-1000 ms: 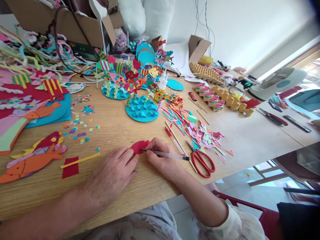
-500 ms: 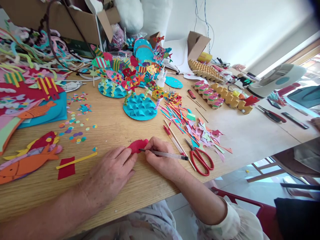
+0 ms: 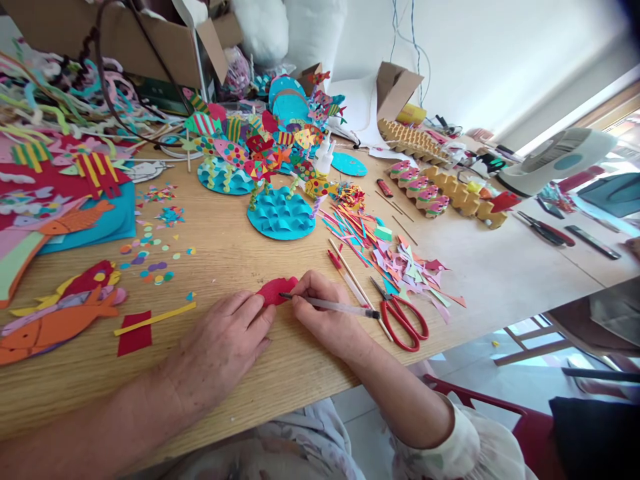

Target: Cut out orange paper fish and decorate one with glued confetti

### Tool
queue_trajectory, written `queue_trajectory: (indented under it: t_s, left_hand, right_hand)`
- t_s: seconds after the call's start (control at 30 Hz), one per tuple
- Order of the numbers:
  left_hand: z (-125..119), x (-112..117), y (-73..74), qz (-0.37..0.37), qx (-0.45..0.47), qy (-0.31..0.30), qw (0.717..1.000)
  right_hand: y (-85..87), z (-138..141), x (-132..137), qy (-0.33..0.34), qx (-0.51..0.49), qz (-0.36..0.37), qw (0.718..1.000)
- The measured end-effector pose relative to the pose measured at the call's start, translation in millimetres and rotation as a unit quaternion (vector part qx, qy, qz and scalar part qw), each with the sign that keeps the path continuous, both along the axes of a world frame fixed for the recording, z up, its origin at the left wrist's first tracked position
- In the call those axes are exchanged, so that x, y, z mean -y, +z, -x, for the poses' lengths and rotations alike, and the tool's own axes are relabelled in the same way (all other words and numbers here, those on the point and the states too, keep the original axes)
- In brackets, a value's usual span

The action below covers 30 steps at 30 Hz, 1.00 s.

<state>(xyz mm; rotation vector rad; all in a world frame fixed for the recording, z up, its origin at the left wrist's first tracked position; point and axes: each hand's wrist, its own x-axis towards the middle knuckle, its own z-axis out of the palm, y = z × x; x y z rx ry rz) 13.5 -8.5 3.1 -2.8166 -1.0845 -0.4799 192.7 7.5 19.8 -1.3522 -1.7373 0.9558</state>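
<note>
A small red paper cutout [image 3: 273, 291] with a rounded outline lies on the wooden table in front of me. The fingertips of my left hand [image 3: 225, 340] hold down its left end. In my right hand [image 3: 320, 310] is a pen [image 3: 340, 306] with a clear barrel and black end, pinched near its tip. That tip touches the cutout's surface near its middle. To the right of this hand lie red-handled scissors [image 3: 403, 322], a red pen [image 3: 345, 273] and a thin wooden stick [image 3: 357, 283]. My fingers cover both ends of the cutout.
Left are orange paper fish [image 3: 55, 327] and a red paper square [image 3: 134, 333] under a yellow strip [image 3: 155, 319]. Beyond my hands stand blue wavy bases [image 3: 281, 217] with decorated fish. Paper scraps [image 3: 410, 263], egg-carton strips [image 3: 460, 197] and a white fan [image 3: 555, 163] are further right.
The pen's tip has shifted very slightly on the red cutout. Both hands keep the same hold, and the whole view has drifted a little.
</note>
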Motion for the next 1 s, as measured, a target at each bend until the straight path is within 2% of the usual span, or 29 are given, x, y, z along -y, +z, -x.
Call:
queue_trajectory:
  t_s: [0.5, 1.0]
  left_hand:
    - [0.1, 0.5, -0.4, 0.006, 0.003, -0.002, 1.000]
    - [0.9, 1.2, -2.2, 0.010, 0.008, 0.003, 1.000]
  right_hand:
    - [-4.6, -0.3, -0.3, 0.014, 0.012, -0.002, 1.000]
    - [-0.5, -1.8, 0.1, 0.004, 0.013, -0.009, 1.000]
